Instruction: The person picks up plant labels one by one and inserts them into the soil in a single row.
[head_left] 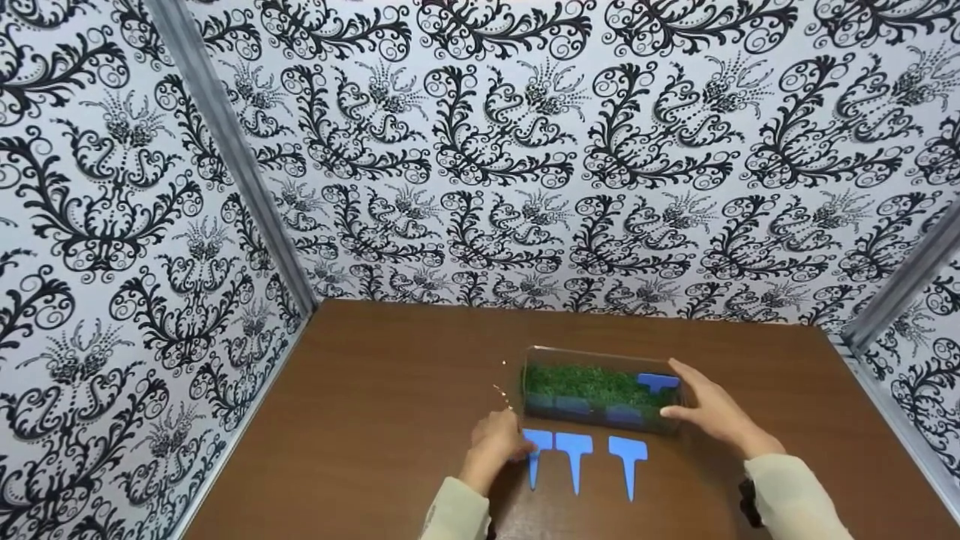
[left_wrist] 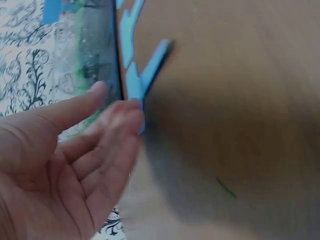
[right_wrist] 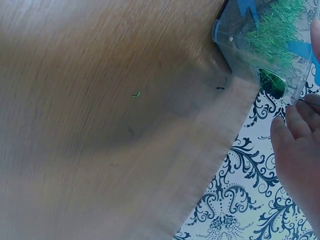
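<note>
Markers (head_left: 574,445), blue, 3: lay on bench (head_left: 375,382) before clear box (head_left: 589,417); seemed light, stiff, best pinched at crossbar. Left hand (head_left: 495,439): fingers extended at leftmost marker, thumb apart, gripped nothing. Right hand (head_left: 712,409): spread wide, held box end.

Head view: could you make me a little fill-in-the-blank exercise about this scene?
Exactly ____ blue tags lie directly on the brown table.
The grass-like filling in the clear box is coloured ____.
The hand nearest those tags is the person's ____ one.
Those tags are shaped like the letter ____.

Missing words: three; green; left; T.
</note>
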